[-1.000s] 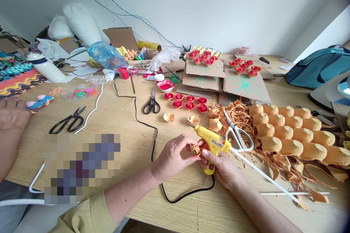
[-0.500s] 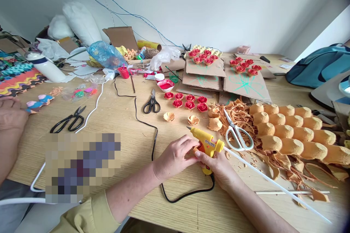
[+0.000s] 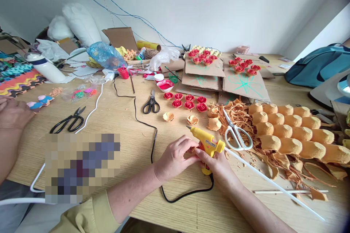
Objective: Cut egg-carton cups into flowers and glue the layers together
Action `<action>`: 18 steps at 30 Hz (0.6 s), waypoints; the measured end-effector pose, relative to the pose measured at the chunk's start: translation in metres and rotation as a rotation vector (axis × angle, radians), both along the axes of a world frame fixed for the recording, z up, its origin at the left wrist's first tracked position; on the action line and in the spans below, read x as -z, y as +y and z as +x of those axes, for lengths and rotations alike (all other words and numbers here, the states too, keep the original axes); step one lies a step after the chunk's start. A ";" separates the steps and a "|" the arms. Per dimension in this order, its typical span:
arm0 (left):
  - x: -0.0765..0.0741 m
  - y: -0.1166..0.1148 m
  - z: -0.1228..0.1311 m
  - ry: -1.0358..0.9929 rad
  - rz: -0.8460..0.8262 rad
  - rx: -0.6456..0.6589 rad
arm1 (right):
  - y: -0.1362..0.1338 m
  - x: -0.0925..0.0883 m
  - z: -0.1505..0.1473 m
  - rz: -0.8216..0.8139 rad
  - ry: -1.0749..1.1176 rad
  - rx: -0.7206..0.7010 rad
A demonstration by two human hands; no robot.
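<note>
My right hand (image 3: pixel 218 167) is wrapped round the handle of a yellow glue gun (image 3: pixel 209 143), its nozzle pointing up and left. A long white glue stick (image 3: pixel 273 182) sticks out of its back end. Fingers of my left hand (image 3: pixel 175 158) pinch a small orange-brown piece (image 3: pixel 194 149) beside the gun, mostly hidden by the fingers. Beyond the nozzle lie two unpainted carton flowers (image 3: pixel 193 120) and several red flowers (image 3: pixel 189 105). White-handled scissors (image 3: pixel 237 134) rest right of the gun.
Orange egg carton (image 3: pixel 295 131) and scraps (image 3: pixel 240 116) lie at right. Black scissors (image 3: pixel 151 105), a bowl of red paint (image 3: pixel 165 85) and cardboard with red flowers (image 3: pixel 203 69) stand farther back. Another person's hand (image 3: pixel 16 113) rests at left. A black cord (image 3: pixel 186 201) loops near me.
The glue stick's far end has shifted slightly up and left. At left, the other person's hand has moved a little. My hands keep nearly the same pose.
</note>
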State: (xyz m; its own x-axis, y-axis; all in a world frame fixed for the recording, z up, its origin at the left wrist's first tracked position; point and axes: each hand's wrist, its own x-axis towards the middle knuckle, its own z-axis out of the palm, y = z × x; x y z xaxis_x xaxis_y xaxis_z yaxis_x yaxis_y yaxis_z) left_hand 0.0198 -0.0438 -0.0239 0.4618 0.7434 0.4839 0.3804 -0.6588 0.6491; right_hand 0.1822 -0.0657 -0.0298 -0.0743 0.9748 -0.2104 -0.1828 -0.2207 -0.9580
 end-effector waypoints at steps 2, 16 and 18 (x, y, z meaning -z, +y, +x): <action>-0.001 -0.001 0.001 -0.009 0.007 -0.014 | 0.000 0.000 -0.001 -0.007 0.011 0.010; -0.005 0.004 -0.006 -0.095 0.014 -0.057 | 0.007 -0.007 0.012 0.034 0.249 0.163; -0.006 0.005 -0.005 -0.095 0.017 -0.051 | 0.007 -0.008 0.012 0.029 0.255 0.141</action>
State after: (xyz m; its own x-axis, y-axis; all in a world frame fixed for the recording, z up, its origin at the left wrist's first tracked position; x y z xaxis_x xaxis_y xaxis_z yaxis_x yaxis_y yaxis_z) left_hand 0.0143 -0.0393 -0.0174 0.3750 0.7558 0.5367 0.3506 -0.6516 0.6726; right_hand 0.1945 -0.0586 -0.0218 0.0153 0.9846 -0.1744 -0.4458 -0.1494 -0.8826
